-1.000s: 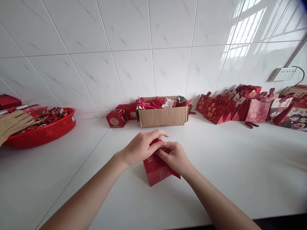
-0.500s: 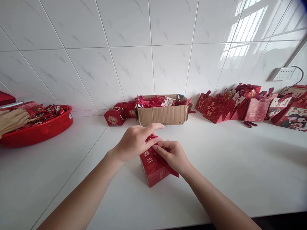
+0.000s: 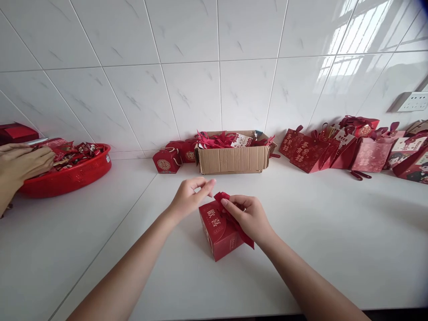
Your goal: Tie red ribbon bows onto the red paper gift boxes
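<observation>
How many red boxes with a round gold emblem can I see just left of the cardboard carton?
2: the front box, and a second box behind it, beside the cardboard carton. More may be hidden there.

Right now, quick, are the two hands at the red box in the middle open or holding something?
Left hand: open, fingers loosely curled, nothing visible in it.
Right hand: closed, pinching the red ribbon on the gift box.
</observation>
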{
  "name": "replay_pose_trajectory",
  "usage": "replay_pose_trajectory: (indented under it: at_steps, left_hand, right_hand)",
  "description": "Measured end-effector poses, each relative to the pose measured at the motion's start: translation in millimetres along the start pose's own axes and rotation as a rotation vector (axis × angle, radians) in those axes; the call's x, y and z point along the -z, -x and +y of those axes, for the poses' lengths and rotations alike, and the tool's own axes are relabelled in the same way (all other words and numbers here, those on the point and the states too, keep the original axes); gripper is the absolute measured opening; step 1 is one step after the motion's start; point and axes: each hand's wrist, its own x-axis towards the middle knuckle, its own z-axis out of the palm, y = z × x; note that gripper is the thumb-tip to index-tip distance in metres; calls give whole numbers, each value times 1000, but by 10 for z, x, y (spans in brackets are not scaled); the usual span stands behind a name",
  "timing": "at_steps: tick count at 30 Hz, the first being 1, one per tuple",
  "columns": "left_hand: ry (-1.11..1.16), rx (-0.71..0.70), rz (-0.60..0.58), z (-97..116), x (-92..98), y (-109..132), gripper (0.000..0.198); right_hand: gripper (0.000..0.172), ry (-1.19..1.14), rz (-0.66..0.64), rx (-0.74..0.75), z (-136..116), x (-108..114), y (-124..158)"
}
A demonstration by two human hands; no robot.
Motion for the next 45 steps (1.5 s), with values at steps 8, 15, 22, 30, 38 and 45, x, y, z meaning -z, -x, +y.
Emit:
replay_pose_trajectory:
  at_steps: [8, 15, 22, 30, 38, 45]
  left_hand:
    - [327, 86, -218, 22, -122, -4, 31]
    - [508, 124, -87, -25, -182, 85, 24]
    - [641, 114, -111, -31, -220, 255, 18]
    - [654, 153, -148, -39, -237, 245, 25]
    - [707, 229, -20, -74, -307, 256, 23]
    - [720, 220, -76, -64, -271, 258, 20]
  right_hand:
    - [32, -34, 100, -1, 12, -1, -72]
    - [36, 46, 159, 8, -4, -26, -61]
    - [32, 92, 157, 8, 0, -39, -47]
    - [29, 50, 112, 23, 14, -9, -39]
    - [28, -69, 137, 1, 24, -8, -46]
    - [34, -132, 149, 6, 17, -12, -27]
